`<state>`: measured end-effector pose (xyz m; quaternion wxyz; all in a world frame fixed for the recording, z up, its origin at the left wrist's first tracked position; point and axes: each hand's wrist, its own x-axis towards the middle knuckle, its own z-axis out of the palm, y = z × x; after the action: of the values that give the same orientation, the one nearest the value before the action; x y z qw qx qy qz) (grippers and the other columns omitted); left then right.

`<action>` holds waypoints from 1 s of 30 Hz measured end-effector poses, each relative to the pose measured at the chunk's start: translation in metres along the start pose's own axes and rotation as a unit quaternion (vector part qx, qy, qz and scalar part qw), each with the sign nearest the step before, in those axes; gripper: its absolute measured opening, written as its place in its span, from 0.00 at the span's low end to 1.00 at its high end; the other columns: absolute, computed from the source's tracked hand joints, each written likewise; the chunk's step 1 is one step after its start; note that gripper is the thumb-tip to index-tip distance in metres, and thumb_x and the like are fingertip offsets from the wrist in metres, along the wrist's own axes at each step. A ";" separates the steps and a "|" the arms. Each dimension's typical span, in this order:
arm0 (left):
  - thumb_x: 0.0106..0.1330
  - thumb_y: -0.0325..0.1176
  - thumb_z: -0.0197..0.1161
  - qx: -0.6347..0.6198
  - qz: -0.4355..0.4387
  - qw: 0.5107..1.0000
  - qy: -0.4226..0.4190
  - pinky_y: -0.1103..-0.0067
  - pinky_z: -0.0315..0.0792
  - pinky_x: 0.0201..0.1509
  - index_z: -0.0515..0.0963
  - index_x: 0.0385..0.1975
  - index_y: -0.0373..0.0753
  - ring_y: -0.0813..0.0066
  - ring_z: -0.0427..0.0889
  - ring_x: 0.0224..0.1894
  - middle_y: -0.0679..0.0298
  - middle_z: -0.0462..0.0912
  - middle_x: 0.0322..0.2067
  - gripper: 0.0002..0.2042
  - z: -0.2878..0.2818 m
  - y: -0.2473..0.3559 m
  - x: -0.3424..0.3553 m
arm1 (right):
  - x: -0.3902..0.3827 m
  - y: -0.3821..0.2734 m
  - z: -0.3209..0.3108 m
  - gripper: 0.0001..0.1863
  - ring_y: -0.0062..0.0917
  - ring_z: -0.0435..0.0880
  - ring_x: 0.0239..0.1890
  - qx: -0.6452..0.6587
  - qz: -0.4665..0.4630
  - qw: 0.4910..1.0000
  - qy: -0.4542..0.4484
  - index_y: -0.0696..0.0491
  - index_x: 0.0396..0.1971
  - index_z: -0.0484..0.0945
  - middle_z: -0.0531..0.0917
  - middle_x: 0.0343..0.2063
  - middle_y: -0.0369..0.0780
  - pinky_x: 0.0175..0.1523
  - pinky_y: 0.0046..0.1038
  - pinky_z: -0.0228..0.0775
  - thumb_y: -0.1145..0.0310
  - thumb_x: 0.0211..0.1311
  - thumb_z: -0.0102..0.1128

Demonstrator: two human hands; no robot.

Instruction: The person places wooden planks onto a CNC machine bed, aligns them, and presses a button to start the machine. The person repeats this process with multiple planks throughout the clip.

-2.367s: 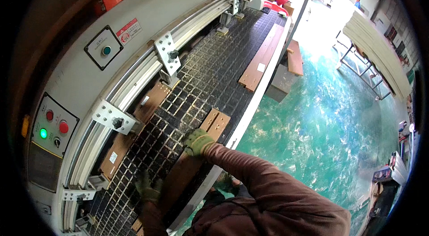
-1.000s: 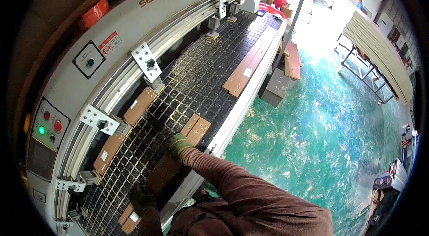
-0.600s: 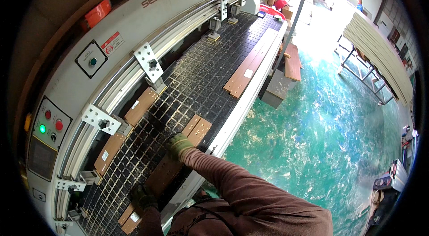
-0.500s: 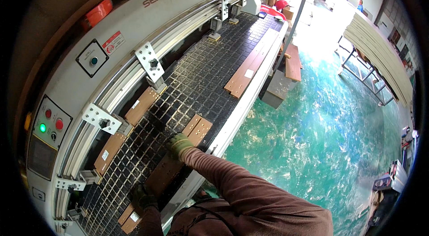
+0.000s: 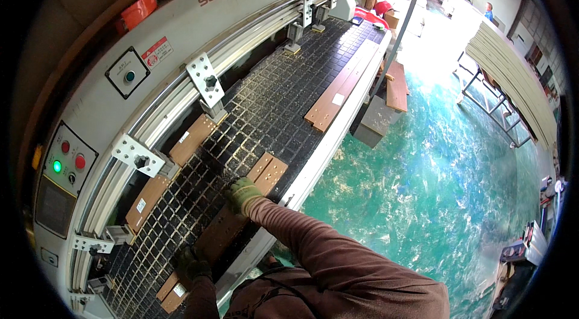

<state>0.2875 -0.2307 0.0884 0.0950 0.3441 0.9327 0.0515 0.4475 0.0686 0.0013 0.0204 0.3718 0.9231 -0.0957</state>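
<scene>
My right hand [image 5: 242,193], in a green glove, presses on a long brown wooden board [image 5: 232,222] that lies on the black gridded machine bed [image 5: 271,102]. My left hand [image 5: 192,263], in a dark glove, rests on the same board nearer its lower end. The board's far end [image 5: 269,169] shows notched cuts. Both arms wear brown sleeves. Whether the fingers wrap the board's edges is hard to tell.
Two more brown boards [image 5: 192,140] [image 5: 147,200] lie along the white gantry rail [image 5: 199,71]. Another long board [image 5: 338,94] lies farther up the bed. A control panel with a green light and red buttons [image 5: 65,165] is at left. The green floor [image 5: 434,186] lies right, with stacked panels [image 5: 509,77].
The view has shifted slightly. Since 2.4 s ago my hands have stayed on the board, which now sits lower and closer to the bed's near edge.
</scene>
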 end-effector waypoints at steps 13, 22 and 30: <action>0.82 0.60 0.42 -0.018 0.019 0.999 0.046 0.57 0.69 0.72 0.75 0.64 0.34 0.43 0.72 0.69 0.43 0.75 0.66 0.33 0.036 -0.023 0.016 | -0.007 0.000 -0.022 0.22 0.30 0.82 0.60 0.002 0.002 0.998 -0.065 0.39 0.53 0.88 0.86 0.54 0.33 0.65 0.35 0.69 0.47 0.62 0.68; 0.82 0.59 0.48 -0.017 0.015 0.996 0.086 0.55 0.68 0.74 0.76 0.66 0.36 0.44 0.72 0.69 0.46 0.77 0.65 0.31 0.059 -0.051 0.023 | -0.015 -0.008 -0.043 0.20 0.32 0.85 0.58 -0.013 -0.040 0.998 -0.044 0.39 0.54 0.88 0.88 0.50 0.35 0.62 0.36 0.73 0.50 0.66 0.65; 0.83 0.60 0.39 0.002 0.002 1.000 0.002 0.57 0.63 0.78 0.71 0.71 0.36 0.46 0.67 0.75 0.46 0.71 0.71 0.34 0.025 -0.014 0.013 | 0.014 0.007 0.032 0.17 0.33 0.86 0.55 0.033 0.019 0.999 0.005 0.40 0.51 0.90 0.89 0.48 0.35 0.60 0.36 0.74 0.51 0.69 0.62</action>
<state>0.2739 -0.2321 0.0597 0.0925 0.3462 0.9322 0.0504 0.4409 0.0769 -0.0323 0.0056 0.3899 0.9125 -0.1241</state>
